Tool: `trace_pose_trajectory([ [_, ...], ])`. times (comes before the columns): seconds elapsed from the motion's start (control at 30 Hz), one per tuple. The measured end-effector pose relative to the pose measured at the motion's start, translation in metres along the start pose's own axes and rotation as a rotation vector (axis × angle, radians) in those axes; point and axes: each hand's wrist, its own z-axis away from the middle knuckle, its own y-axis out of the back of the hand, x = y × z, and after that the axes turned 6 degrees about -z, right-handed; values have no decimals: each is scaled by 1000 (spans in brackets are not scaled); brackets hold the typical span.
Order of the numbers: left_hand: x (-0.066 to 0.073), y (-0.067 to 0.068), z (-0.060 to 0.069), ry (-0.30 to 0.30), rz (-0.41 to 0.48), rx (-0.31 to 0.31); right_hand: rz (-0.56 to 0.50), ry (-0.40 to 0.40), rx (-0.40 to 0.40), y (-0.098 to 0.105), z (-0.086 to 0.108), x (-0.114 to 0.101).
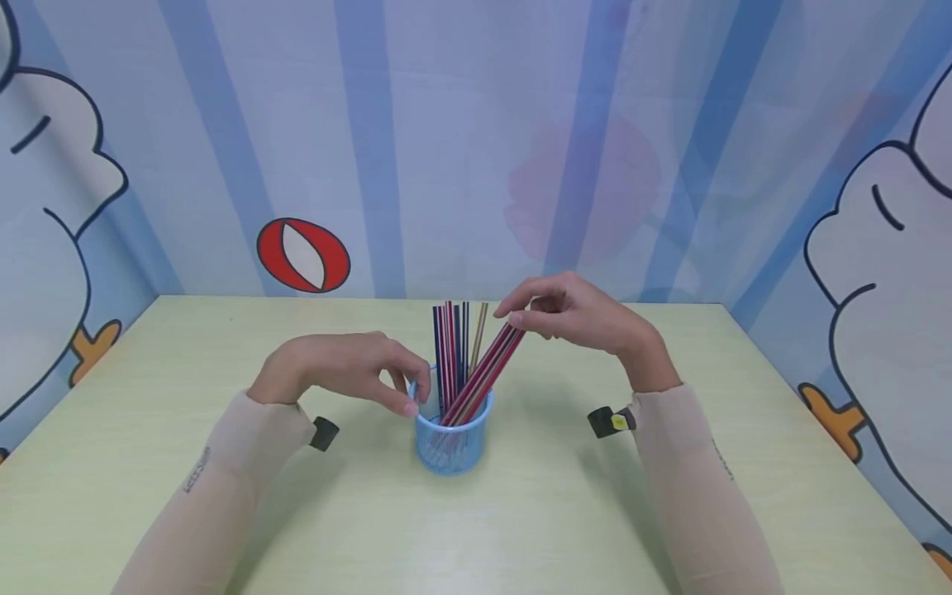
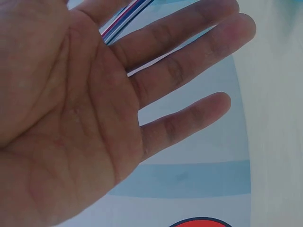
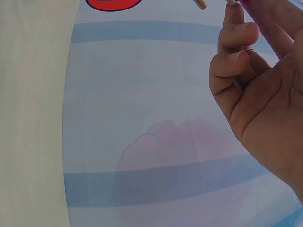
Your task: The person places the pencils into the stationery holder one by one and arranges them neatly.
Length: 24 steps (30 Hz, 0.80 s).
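A light blue mesh cup [image 1: 450, 454] stands upright on the table. Thin coloured sticks [image 1: 449, 347], dark blue, red and gold, rise from it; whether they are pencils or straws I cannot tell. My left hand [image 1: 357, 368] holds the cup's rim at its left side, thumb outside and fingertips inside; its palm fills much of the left wrist view. My right hand [image 1: 583, 318] pinches the upper ends of a dark red bundle of sticks [image 1: 487, 376] leaning right out of the cup. In the right wrist view, a gold stick tip [image 3: 200, 4] shows near the curled fingers.
The pale wooden table [image 1: 372, 529] ends at a light blue striped backdrop [image 1: 461, 165] printed with cartoon figures and a red ball [image 1: 269, 254]. Dark straps with small devices [image 1: 611, 421] sit at both beige-sleeved wrists.
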Motion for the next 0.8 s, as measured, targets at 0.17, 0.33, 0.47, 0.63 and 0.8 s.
trace_pose_trajectory([
  [0.17, -1, 2, 5, -12, -23, 35, 9, -7, 0, 0, 0, 0],
  [0.33, 0, 6, 10, 17, -55, 91, 25, -23, -7, 1, 1, -3],
  [0.47, 1, 8, 14, 49, -90, 170, 68, -27, 3, 4, 2, -5],
  [0.63, -1, 11, 16, 112, -158, 375, 154, -37, 62, 7, 5, -6],
  [0.8, -3, 13, 17, 205, -223, 579, 234, -35, 143, 10, 6, -4],
])
